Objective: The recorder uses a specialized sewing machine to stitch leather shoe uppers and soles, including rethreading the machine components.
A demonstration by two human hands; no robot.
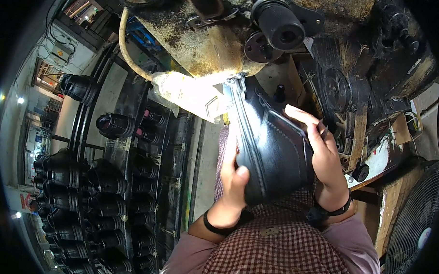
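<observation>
A black leather boot [283,168] is held between my two hands, under a bright light. A long strip that looks like a zipper runs down its left side. My left hand [233,180] grips the boot's lower left side, thumb bent over the leather. On the opposite side my right hand [319,148] holds the edge, with fingers extended along the rim. The boot's top edge meets a small metal machine part [236,81] beneath the worn machine head [216,45]; glare hides the exact contact.
Left of me stands a rack [175,182] with several rows of black boots [105,177]. A lamp wrapped in plastic [191,97] hangs beside the machine on a bent tube. Dark machinery [348,84] fills the right, and a fan [418,222] stands at lower right.
</observation>
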